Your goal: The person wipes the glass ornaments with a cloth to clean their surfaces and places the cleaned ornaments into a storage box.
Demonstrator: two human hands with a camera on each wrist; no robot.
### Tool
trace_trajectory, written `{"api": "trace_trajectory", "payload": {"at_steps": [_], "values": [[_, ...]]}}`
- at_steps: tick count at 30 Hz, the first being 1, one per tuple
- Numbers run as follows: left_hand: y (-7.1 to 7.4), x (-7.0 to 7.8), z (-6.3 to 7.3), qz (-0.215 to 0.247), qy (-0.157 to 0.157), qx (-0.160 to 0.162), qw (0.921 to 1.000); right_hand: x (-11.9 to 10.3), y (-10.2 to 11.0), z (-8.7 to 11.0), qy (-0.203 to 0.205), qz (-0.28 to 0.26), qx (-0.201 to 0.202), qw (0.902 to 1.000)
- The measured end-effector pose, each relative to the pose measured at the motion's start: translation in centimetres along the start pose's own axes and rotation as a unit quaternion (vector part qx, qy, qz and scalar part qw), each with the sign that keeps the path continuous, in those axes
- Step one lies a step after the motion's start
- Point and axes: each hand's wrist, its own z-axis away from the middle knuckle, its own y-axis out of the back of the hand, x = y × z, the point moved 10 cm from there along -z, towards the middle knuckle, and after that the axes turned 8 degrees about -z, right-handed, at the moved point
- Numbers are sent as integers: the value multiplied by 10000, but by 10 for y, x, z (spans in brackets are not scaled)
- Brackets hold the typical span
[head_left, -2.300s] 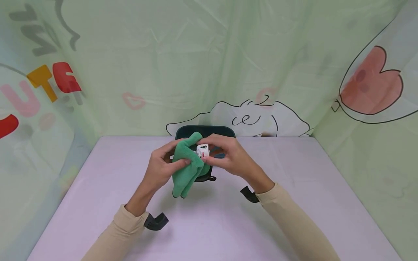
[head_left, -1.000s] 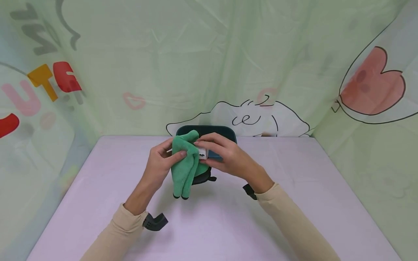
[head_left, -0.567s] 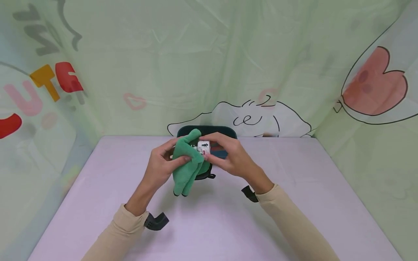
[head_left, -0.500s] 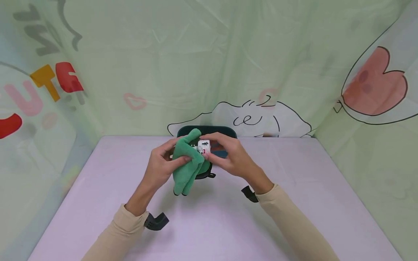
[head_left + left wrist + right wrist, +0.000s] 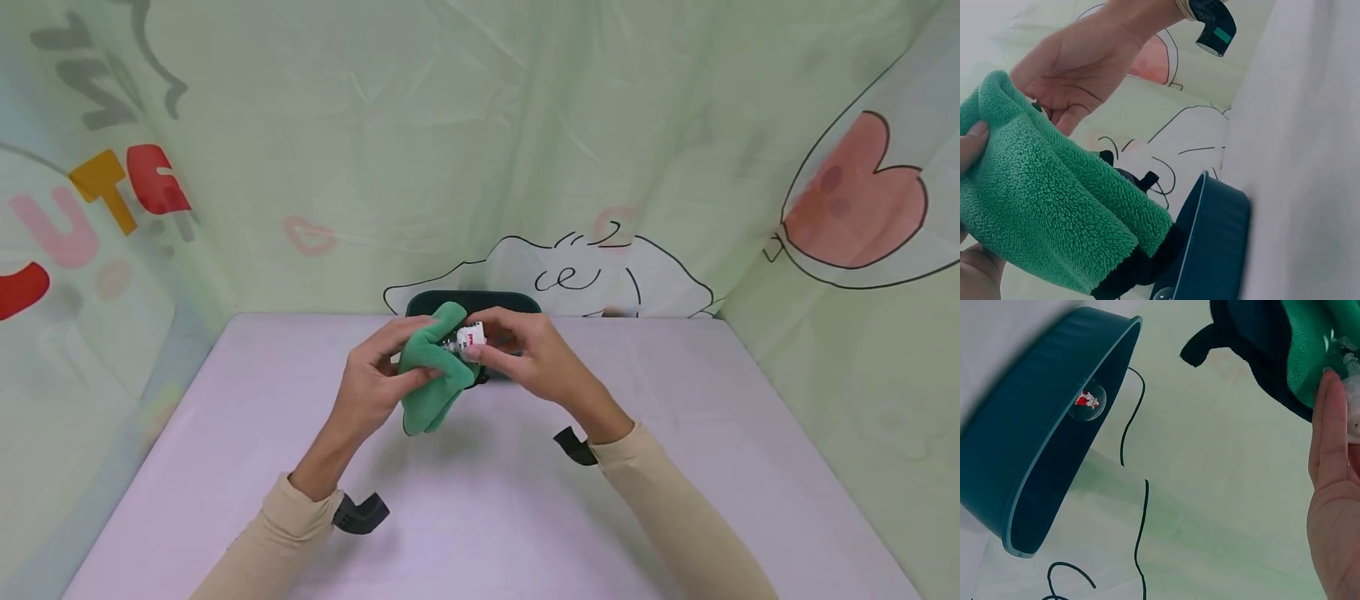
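My left hand (image 5: 367,375) grips a folded green cloth (image 5: 427,404) with a dark hem, thumb on the near side. My right hand (image 5: 536,350) pinches the white base (image 5: 470,335) of a small clear ornament, probably a snow globe, between thumb and fingers. Red lettering shows on the base. The clear part lies in the cloth's fold and is mostly covered. In the right wrist view, the clear part (image 5: 1349,359) shows against the green pile, beside my fingers (image 5: 1333,425). The left wrist view shows the cloth (image 5: 1054,200) hanging toward the bin, with the ornament hidden.
A dark teal bin (image 5: 480,300) stands behind the hands, at the table's back edge. Inside it, the right wrist view shows a clear ball (image 5: 1090,401) with a red and white figure. A printed curtain (image 5: 337,167) surrounds the pale lilac table (image 5: 637,517).
The right fingers have turned the ornament's white base, so its red lettering now faces up more. Both hands keep their hold, and the cloth's lower end has shifted up in the head view.
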Motion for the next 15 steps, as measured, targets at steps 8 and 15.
{"api": "trace_trajectory", "payload": {"at_steps": [8, 15], "values": [[-2, -5, 0, 113, 182, -28, 9998, -10, -3, 2, 547, 51, -244, 9982], [2, -10, -2, 86, 573, 23, 9983, -24, -4, 4, 1475, 493, -192, 9877]]}}
